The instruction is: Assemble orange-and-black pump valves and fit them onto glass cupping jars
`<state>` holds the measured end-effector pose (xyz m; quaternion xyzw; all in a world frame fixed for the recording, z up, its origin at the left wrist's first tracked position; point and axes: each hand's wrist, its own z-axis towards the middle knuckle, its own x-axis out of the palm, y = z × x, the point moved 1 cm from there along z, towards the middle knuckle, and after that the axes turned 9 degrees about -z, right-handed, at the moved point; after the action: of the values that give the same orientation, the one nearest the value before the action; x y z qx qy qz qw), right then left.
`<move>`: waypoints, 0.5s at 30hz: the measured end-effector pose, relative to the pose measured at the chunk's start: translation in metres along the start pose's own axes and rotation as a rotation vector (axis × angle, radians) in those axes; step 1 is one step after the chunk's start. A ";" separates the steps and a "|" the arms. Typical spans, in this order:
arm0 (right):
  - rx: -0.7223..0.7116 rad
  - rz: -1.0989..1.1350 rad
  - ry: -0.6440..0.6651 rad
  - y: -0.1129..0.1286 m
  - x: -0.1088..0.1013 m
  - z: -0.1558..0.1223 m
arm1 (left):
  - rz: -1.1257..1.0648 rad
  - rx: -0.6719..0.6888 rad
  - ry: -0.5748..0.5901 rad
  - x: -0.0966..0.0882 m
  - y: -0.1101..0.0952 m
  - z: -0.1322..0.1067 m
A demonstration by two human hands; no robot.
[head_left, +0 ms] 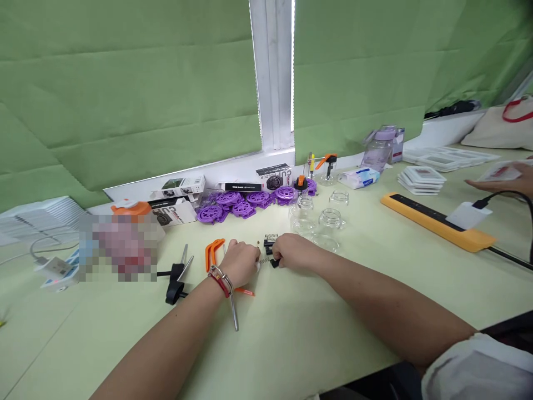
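My left hand (pixel 241 263) is closed, knuckles up, and whatever its fingers hold is hidden. A thin coil spring (pixel 265 260) lies between my hands. My right hand (pixel 293 252) is closed too, with its fingertips down by a small black part (pixel 275 263); what they pinch is covered. Another small black part (pixel 268 243) and a second spring (pixel 271 236) lie just behind. Orange handles (pixel 214 254) rest left of my left hand, and a metal rod (pixel 234 316) sticks out below my wrist. Black pieces with metal rods (pixel 175 290) lie further left.
Clear glass jars (pixel 331 219) stand behind my right hand. Purple wheel-like parts (pixel 245 200) are piled along the wall near printed boxes (pixel 172 211). A yellow power strip (pixel 433 219) lies at right, near another person's hand (pixel 506 180). A tissue pack (pixel 360 178) lies at the back.
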<state>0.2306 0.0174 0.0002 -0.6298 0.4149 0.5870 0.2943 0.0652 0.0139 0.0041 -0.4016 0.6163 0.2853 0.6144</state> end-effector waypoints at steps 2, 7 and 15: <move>0.014 0.043 -0.054 -0.005 0.002 0.003 | -0.014 -0.011 0.005 -0.003 0.000 0.000; 0.151 0.168 -0.244 -0.017 0.006 0.010 | -0.070 -0.050 -0.003 -0.014 0.001 0.006; 0.205 0.332 -0.250 -0.021 0.022 0.020 | -0.089 -0.105 -0.049 -0.020 0.008 0.041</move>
<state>0.2384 0.0408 -0.0264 -0.4421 0.5304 0.6557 0.3053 0.0787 0.0559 0.0192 -0.4532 0.5666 0.2993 0.6196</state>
